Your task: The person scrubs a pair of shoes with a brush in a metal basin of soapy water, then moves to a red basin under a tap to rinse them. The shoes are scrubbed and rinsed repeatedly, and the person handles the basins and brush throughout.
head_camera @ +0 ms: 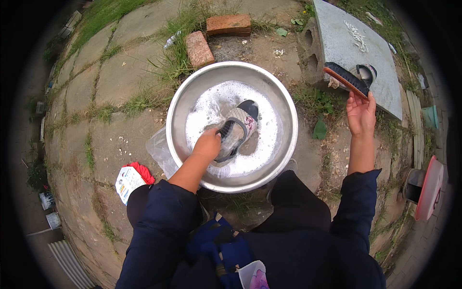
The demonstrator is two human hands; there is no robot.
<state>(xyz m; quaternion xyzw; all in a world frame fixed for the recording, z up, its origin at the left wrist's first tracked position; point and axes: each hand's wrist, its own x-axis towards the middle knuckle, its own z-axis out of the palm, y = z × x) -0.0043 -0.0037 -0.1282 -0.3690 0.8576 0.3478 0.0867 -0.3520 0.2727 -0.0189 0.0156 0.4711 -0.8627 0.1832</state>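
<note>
My left hand (209, 145) grips the edge of a patterned cloth shoe (242, 124) with a dark toe cap. The shoe sits partly in sudsy water (265, 151) inside a round metal basin (231, 187). Out to the right, my right hand (362, 115) holds one end of a scrubbing brush (348, 80), its black bristles facing up and away from me. Just beyond the brush, a second shoe (369, 74) rests on a grey slab (339, 32); the brush hides part of it.
White shoelaces (356, 36) lie on the slab. Two bricks, one orange (228, 24) and one reddish (199, 48), are beyond the basin. A clear plastic bag (160, 151) touches its left side. A printed packet (129, 182) and red cloth (142, 172) lie by my left knee.
</note>
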